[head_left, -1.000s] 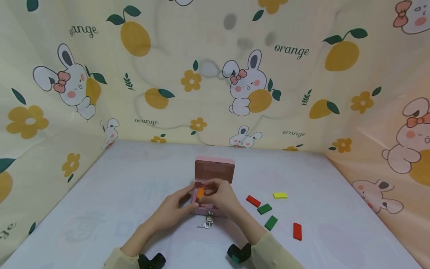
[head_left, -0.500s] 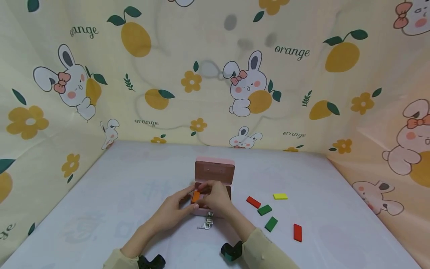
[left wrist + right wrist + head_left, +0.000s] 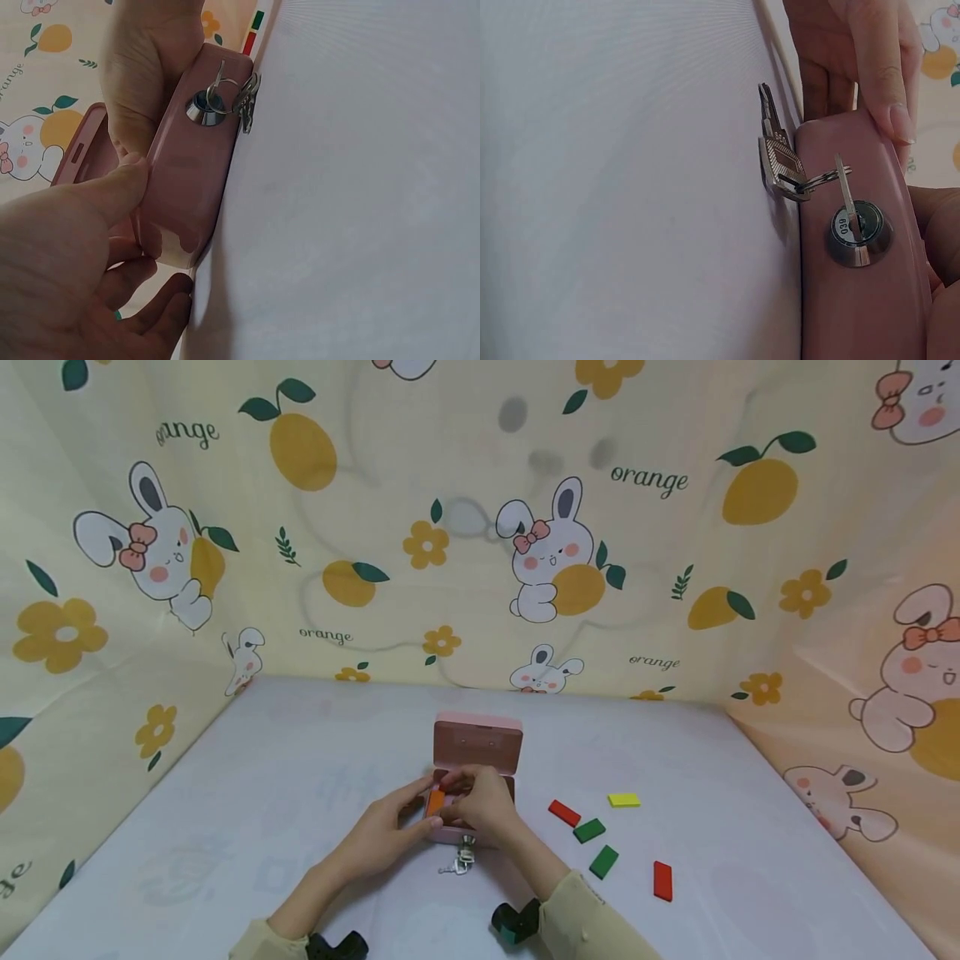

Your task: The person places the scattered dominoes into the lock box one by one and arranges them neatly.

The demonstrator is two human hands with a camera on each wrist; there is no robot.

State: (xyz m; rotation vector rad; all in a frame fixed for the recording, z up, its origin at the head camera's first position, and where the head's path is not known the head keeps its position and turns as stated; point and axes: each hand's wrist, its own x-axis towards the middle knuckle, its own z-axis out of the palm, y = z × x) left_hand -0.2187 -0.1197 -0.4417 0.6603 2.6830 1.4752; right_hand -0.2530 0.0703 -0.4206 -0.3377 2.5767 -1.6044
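A small pink metal cash box (image 3: 450, 835) stands on the table with its lid (image 3: 477, 746) raised toward the back. My left hand (image 3: 382, 833) holds the box's left side, thumb at the front rim and fingers along the side wall. Inside the box, at its left end, is an orange block (image 3: 435, 801). My right hand (image 3: 486, 806) reaches into the box and pinches that block between thumb and fingertips. A key sits in the front lock (image 3: 205, 110), and more keys (image 3: 784, 161) hang from its ring. The hands hide much of the box's inside.
To the right of the box lie two red blocks (image 3: 564, 813), two green blocks (image 3: 589, 831) and a yellow block (image 3: 624, 800), flat on the white table (image 3: 225, 827). A curtain (image 3: 465, 543) printed with rabbits and oranges stands behind and at both sides.
My right hand has lowered the orange block toward the box's left end, and its forearm has shifted slightly left. The left hand keeps its place on the box.
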